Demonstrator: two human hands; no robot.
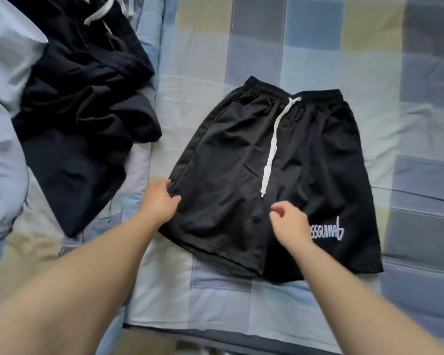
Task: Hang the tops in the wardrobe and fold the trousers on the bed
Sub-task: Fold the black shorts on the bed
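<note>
Head view. 1 pair of black shorts (274,175) lies spread flat on the bed (318,47), waistband at the far side, leg hems toward the person. A white drawstring (272,149) runs from the waistband down the middle of the front. White lettering (326,230) sits on the leg at the right, partly covered by the right hand.

Left hand (159,201): on the outer edge of the leg at the left, about midway down the side seam. Thumb lies on top of the fabric; fingers are at or under the edge. Whether they pinch the cloth, cannot tell.

Right hand (290,221): over the middle of the shorts, near the free end of the drawstring. Fingers loosely curled, holding nothing visible; contact with the fabric cannot be told.

A heap of dark garments (82,98), with a second white cord (100,11) showing, lies on the bed to the left, apart from the shorts. Pale blue bedding (3,98) is bunched at the far left edge.
</note>
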